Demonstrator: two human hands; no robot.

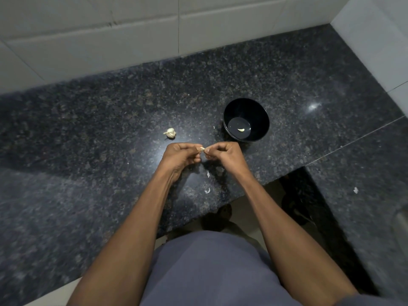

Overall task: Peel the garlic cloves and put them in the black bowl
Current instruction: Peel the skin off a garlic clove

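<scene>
Where the two hands meet above the dark speckled table [88, 195], a single garlic clove [202, 148] is pinched between them. The left hand [181, 156] is seen with fingers curled, its fingertips closed on the clove's left end. The right hand [225, 154] is likewise curled, its grip clamped on the clove's right end. The clove is thus held at the point where both grips touch, above the table and not resting on it. Whether skin remains on the clove cannot be told.

Black bowl [260, 120]: set upright on the table, just beyond and to the right of the right hand, apart from it. One peeled clove [241, 130] is seen lying on its bottom.

Garlic bulb [170, 132]: lying on the table, beyond the left hand and slightly to its left, well apart from the bowl.

Skin scraps: one pale piece [208, 174] lies on the table below the hands, between the forearms; a second piece [207, 190] lies nearer the table's front edge; a third white fleck [355, 190] lies far to the right, on the side run of the table.

White tiled wall [132, 29]: bounding the table at the back and at the right.
</scene>
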